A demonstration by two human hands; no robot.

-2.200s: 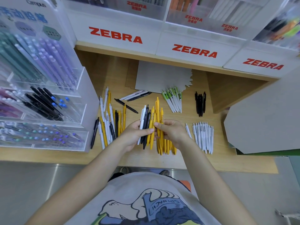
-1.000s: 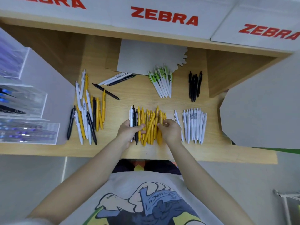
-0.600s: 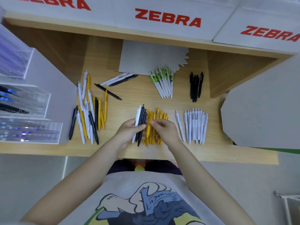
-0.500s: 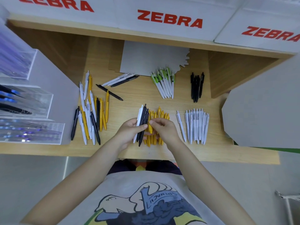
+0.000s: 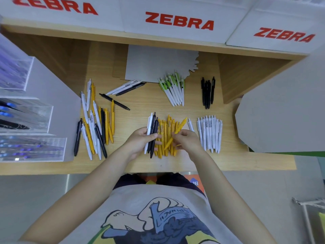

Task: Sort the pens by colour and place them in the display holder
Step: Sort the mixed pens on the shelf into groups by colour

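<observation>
Four colour piles lie on the bench [image 5: 228, 161]; a mixed heap [image 5: 95, 124] remains. The left hand [image 5: 140, 141] grips a white and black pens [image 5: 151, 132], the right hand [image 5: 186, 140] pinches a yellow pen [image 5: 175, 133]; none visibly placed in the display holder [image 5: 31, 120].

Light wood-grain surface [image 5: 228, 161]. Yellow pens [image 5: 167, 138] in a pile at the front edge, middle. One white pen [image 5: 149, 131] and two black pens [image 5: 153, 136] in the left hand [image 5: 139, 141]; one yellow pen [image 5: 176, 132] in the right hand [image 5: 186, 141]. All-white pens [image 5: 210, 133] toward the right edge. White pens with green tops [image 5: 173, 90] further back, black pens [image 5: 207, 92] right of them. Mixed white, yellow, black pile [image 5: 95, 124] at left. Red ZEBRA lettering [image 5: 179, 21] on white panels. Grey card [image 5: 158, 64] at back. Clear holder [image 5: 26, 120] at left, blue and purple pens inside.
</observation>
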